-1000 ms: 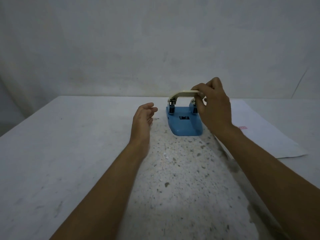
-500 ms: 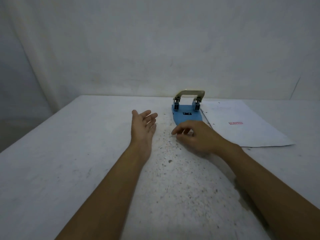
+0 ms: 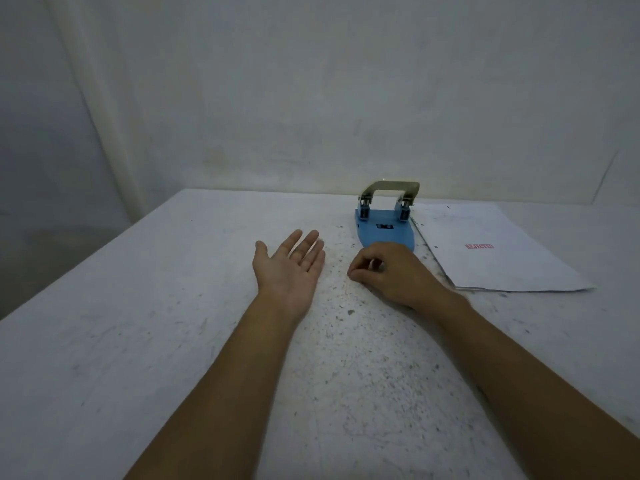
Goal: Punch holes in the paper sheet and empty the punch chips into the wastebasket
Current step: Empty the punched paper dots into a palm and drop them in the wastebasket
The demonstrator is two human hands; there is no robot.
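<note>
A blue hole punch (image 3: 386,230) with a brass-coloured lever stands upright near the table's far edge. To its right lies a white paper sheet (image 3: 491,258) with a red stamp. My left hand (image 3: 291,268) rests palm up on the table, fingers spread, nothing in it. My right hand (image 3: 391,271) lies just in front of the punch, fingers curled with thumb and forefinger pinched together at the table surface; whether a chip is between them is too small to tell. Small specks and paper chips are scattered on the table between my hands.
The white speckled table (image 3: 138,323) runs to a pale wall behind. Its left edge drops off toward a dim floor at the far left. No wastebasket is in view.
My right hand let go of the punch lever and came down to the table in front of the punch, pinching. My left hand turned palm up and flattened.
</note>
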